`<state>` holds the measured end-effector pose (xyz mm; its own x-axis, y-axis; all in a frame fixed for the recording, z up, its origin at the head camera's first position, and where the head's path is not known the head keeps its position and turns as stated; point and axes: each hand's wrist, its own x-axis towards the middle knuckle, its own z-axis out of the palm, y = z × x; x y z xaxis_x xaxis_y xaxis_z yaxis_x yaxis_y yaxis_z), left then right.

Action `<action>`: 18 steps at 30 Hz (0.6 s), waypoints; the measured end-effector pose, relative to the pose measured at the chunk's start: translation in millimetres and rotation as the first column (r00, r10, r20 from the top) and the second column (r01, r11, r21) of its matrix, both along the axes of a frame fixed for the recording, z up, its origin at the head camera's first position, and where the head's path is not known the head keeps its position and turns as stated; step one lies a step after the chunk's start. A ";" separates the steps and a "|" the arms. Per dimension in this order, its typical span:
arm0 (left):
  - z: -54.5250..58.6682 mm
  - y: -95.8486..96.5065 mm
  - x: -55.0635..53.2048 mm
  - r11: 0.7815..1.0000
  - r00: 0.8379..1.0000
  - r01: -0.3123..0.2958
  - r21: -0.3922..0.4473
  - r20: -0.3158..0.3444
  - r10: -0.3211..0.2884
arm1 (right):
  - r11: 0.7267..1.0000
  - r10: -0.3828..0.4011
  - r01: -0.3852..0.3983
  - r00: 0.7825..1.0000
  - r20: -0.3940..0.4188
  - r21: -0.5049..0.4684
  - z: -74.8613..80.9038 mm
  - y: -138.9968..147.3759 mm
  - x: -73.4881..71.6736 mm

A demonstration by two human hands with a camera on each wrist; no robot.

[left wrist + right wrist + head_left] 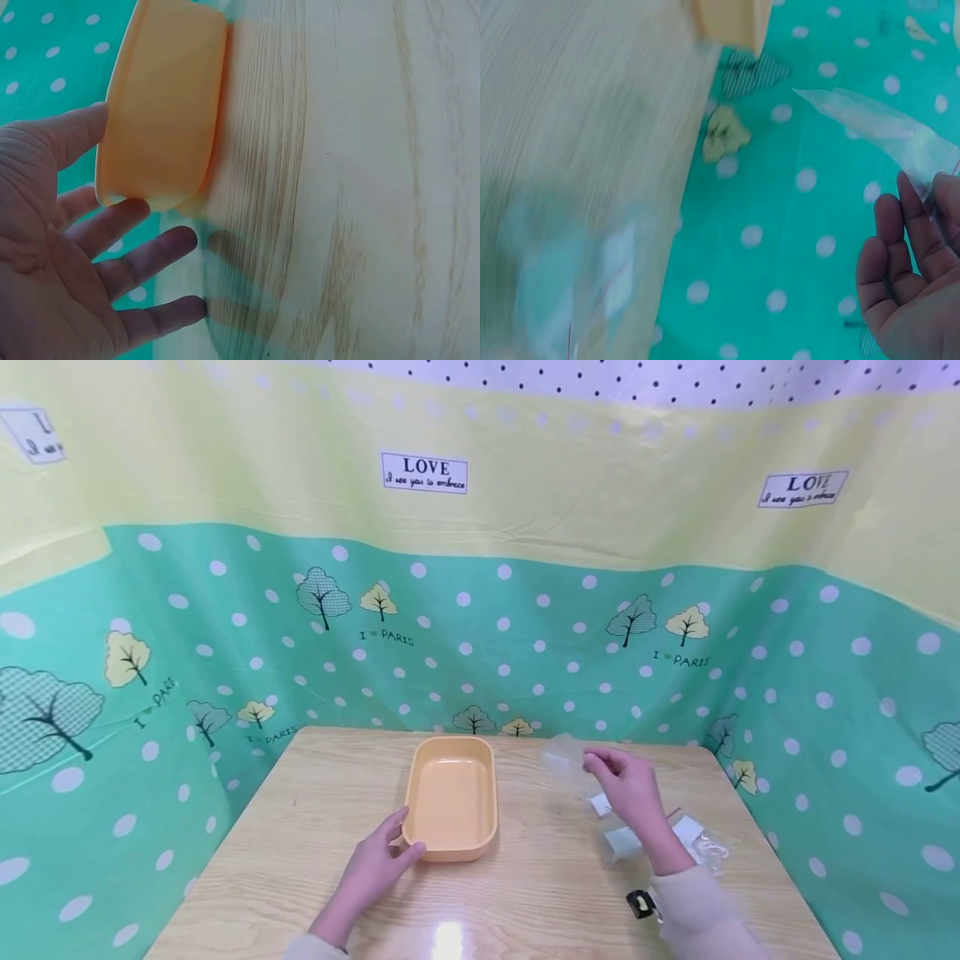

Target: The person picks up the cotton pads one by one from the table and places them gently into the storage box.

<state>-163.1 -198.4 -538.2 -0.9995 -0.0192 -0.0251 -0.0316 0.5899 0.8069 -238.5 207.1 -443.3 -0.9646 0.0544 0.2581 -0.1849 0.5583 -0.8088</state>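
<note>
A shallow peach-orange plastic container (pixel 453 852) with rounded corners sits on the table. My left hand (pixel 372 868) touches its near left corner, with thumb and fingertips against the rim. In the left wrist view the other fingers of that hand (pixel 82 247) are spread loosely and extended. Right of the container, my right hand (pixel 630 789) pinches a clear plastic bag (pixel 562 758) by its edge, above the table. The bag (pixel 889 131) hangs out from between thumb and index finger in the right wrist view, thin and seemingly flat; whether it holds anything cannot be made out.
Below my right forearm lie several clear packets (pixel 622 842) with pale pieces inside, and crumpled clear plastic (pixel 711 852). A small black object (pixel 641 904) is beside the right sleeve. Green and yellow printed curtains (pixel 525 643) enclose the wooden table (pixel 547 893) at the back and sides.
</note>
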 end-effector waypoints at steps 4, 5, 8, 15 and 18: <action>0.3 0.8 -1.4 1.000 1.000 0.004 0.014 0.007 -0.004 | 0.996 0.037 -0.033 0.998 0.044 -0.087 0.4 -30.1 -2.6; 0.5 0.7 -1.4 1.000 1.000 0.006 0.018 0.006 -0.007 | 0.993 0.048 -0.043 0.998 0.051 -0.106 -0.2 -37.9 -2.9; 0.9 0.1 -1.2 0.999 1.000 0.014 0.032 0.005 -0.015 | 0.985 0.086 -0.075 0.994 0.066 -0.156 -3.2 -61.1 -3.3; 0.0 0.5 -1.9 0.999 1.000 0.016 0.042 0.002 -0.016 | 0.959 0.197 -0.170 0.975 0.103 -0.227 -18.7 -105.6 -1.6; 0.5 0.9 -2.3 0.999 1.000 0.014 0.042 0.002 -0.014 | 0.948 0.241 -0.207 0.963 0.123 -0.241 -27.6 -119.6 0.6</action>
<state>-165.4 -197.5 -537.7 -0.9996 -0.0037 -0.0283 -0.0256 0.5560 0.8308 -237.9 87.5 -470.9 -0.9850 -0.1276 0.1164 -0.1517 0.3176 -0.9360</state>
